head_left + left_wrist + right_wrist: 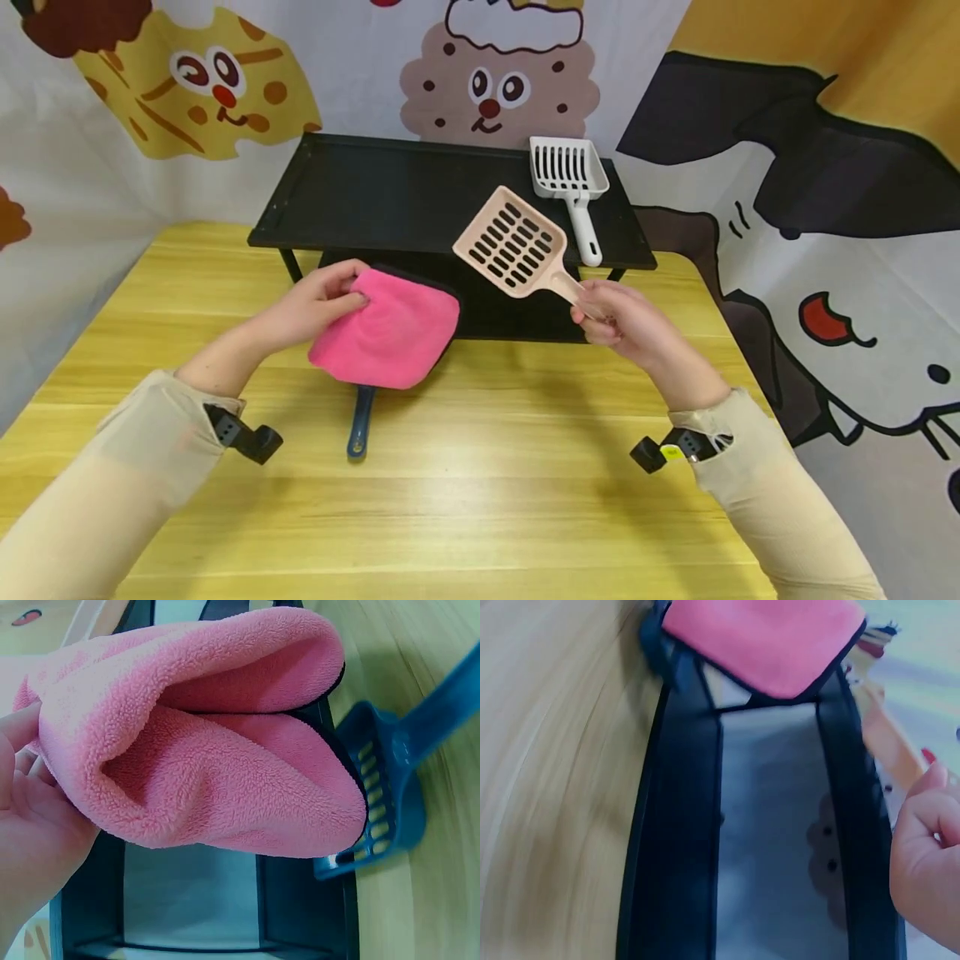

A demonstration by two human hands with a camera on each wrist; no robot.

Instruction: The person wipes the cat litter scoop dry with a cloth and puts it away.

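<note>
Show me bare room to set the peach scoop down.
Free: the black shelf top, left of the white scoop; the table between the sleeves. Crowded: the black shelf top's right end, and around the blue scoop under the pink cloth.

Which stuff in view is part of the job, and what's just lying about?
Likely the job, judging by what is held:
pink cloth, in the left hand
peach slotted scoop, in the right hand

Apparently just there, in neither hand:
white scoop, on the black rack
blue scoop, partly hidden by the cloth in the head view
printed backdrop
</note>
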